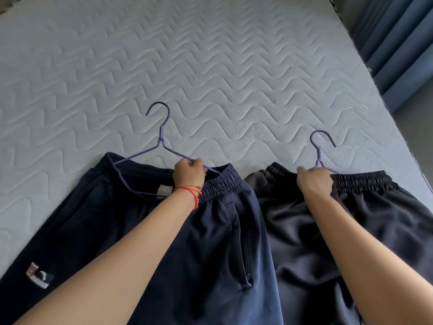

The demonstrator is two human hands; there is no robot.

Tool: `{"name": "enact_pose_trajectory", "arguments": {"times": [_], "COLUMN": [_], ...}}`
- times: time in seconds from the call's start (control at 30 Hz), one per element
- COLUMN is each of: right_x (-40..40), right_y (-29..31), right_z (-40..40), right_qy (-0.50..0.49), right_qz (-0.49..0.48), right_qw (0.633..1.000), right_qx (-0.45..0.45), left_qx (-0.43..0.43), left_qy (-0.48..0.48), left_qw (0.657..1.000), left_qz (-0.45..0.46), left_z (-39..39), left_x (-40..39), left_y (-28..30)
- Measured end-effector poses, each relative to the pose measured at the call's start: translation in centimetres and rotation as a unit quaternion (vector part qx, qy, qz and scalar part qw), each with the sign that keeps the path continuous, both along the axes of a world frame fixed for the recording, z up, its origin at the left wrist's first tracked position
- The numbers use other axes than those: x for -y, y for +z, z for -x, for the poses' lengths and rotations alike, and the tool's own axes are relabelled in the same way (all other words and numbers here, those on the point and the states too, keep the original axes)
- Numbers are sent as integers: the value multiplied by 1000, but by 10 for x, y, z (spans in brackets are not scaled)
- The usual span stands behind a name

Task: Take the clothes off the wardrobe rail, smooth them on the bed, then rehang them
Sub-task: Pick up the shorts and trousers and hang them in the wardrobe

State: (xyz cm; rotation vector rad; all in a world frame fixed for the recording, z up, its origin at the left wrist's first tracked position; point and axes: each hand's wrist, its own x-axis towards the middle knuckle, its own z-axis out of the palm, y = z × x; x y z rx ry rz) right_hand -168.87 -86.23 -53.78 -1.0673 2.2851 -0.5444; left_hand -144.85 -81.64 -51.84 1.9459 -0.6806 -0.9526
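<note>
Two pairs of trousers lie side by side on the mattress [210,66], waistbands pointing away from me: the navy trousers [210,231] on the left, the dark grey trousers [351,231] touching them on the right. My left hand [188,173] curls its fingers round the right arm of the left hanger [161,137], just above the navy waistband. My right hand [314,181] grips the base of the right hanger [319,158], where it meets the grey waistband; whether those fingers also pinch the cloth I cannot tell.

I judge the risk to be in lifting both at once. Each hanger is held off-centre by one hand, so it may tip and let a waistband slide off, and the slippery-looking grey cloth would crease again in a heap.

Much of each hanger is buried inside the waistbands, so I cannot see how they sit. The trouser legs run out of view beneath my arms, and the wardrobe rail is nowhere in sight.
</note>
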Motion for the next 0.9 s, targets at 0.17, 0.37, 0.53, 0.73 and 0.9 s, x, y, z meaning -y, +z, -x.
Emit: {"name": "enact_pose_trajectory", "arguments": {"times": [0.17,0.37,0.53,0.73,0.9], "right_x": [-27,-52,-80,-110,-135], "right_y": [26,85,153,244,311], "right_z": [-6,1,-1,-10,-22], "right_qy": [-24,-35,9,89,117], "right_qz": [15,50,97,119,134], "right_qw": [1000,997,989,971,954], "right_qx": [14,54,110,186,239], "left_qx": [-134,-198,-135,-122,-95], "left_qy": [5,26,52,59,44], "left_qw": [991,979,989,989,991], "left_qz": [23,40,39,60,88], "left_z": [1,1,-14,-28,-43], "left_x": [-21,-52,-73,-106,-138], "left_y": [36,96,139,218,299]}}
